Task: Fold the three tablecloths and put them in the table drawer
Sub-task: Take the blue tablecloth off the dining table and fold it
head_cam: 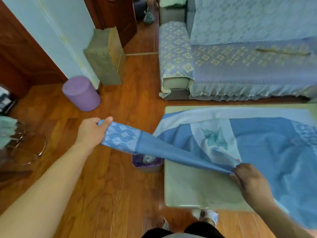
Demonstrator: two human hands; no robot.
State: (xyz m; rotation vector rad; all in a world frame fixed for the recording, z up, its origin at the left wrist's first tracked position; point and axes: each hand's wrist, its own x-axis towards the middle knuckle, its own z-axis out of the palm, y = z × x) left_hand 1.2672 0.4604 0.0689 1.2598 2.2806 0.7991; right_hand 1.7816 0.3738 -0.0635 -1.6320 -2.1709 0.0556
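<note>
L hand (92, 133) grips blue tablecloth (267, 145) corner off bench (193, 189) left edge; R hand (248, 179) pinches edge. Keep taut, align corners before fold.

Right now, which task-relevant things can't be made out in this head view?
- Table drawer: none visible; table seen from above.
- Third tablecloth: only the blue tablecloth and a white one beneath show.
- Blue tablecloth's right side: cut by the frame edge.
- Left hand, right hand: fingertips buried in fabric.
</note>
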